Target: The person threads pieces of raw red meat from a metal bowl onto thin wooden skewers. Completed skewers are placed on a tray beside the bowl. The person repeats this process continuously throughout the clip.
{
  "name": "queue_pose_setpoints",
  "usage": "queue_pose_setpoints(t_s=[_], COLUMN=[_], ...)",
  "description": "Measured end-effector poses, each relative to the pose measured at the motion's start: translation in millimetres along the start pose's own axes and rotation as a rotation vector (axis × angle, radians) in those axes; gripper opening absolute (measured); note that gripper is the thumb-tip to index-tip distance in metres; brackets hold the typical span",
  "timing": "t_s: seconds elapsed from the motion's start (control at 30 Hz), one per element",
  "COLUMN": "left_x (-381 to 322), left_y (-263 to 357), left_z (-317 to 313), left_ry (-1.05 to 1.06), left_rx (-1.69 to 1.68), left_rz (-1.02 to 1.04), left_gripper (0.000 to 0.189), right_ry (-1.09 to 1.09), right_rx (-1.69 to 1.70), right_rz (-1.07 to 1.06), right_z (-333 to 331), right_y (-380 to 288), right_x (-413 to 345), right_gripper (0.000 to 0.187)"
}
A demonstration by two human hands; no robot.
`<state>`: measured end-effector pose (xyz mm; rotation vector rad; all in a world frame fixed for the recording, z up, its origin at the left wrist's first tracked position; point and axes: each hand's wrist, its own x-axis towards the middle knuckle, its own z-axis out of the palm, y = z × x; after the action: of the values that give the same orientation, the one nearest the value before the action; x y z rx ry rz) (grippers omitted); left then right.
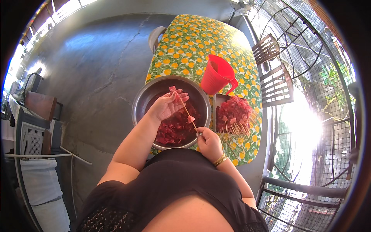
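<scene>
My right hand [208, 142] grips the lower end of a thin bamboo skewer [186, 109], which slants up to the left. A lump of pale raw meat or fat [191, 119] is threaded partway along it. At the upper end, my left hand [167, 108], palm up, pinches a strip of raw red meat [172, 88] between thumb and fingers. Both hands are over or beside a wide stainless steel basin [136, 108]. Loose cut raw meat [171, 130] lies in the basin, partly hidden by my left hand and forearm.
Right of the basin, a tray [218, 102] bears a pile of meat-loaded skewers [235, 111], their bare ends jutting out. Behind it stands a red plastic pitcher [216, 76]. A fruit-patterned tablecloth [185, 46] covers the table. Wooden chairs [276, 85] line its right side.
</scene>
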<state>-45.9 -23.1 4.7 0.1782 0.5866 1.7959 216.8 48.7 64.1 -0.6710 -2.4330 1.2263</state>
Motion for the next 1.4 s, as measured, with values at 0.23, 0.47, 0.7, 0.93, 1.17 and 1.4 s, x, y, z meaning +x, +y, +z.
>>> queue_pose_setpoints(t_s=[0.23,0.47,0.7,0.93,1.17,1.4], left_x=[0.4,-1.2,-1.2,1.7,6.8,10.1], left_y=[10.2,12.9,11.1,-0.4,-22.9,-46.5], left_z=[3.0,12.3,18.3,33.6,54.4,56.0], left_ry=[0.139,0.240,0.218,0.253,0.301,0.404], left_rx=[0.102,0.243,0.260,0.073,0.215,0.311], left_rz=[0.042,0.109,0.063,0.048,0.266,0.488], left_gripper=[0.029,0.027,0.023,0.019,0.018,0.018], right_ry=[0.029,0.052,0.100,0.122,0.011,-0.055], right_rx=[-0.033,-0.059,-0.073,-0.120,-0.022,0.163], right_rz=[-0.121,-0.167,-0.177,-0.139,-0.014,0.094], right_z=[-5.1,-4.5,-5.3,-3.1,2.1,4.8], right_y=[-7.0,-6.0,-0.8,7.6,-0.7,-5.8], right_x=[-3.5,-4.0,-6.8,-7.7,-9.8,-11.5], right_gripper=[0.013,0.014,0.013,0.012,0.013,0.013])
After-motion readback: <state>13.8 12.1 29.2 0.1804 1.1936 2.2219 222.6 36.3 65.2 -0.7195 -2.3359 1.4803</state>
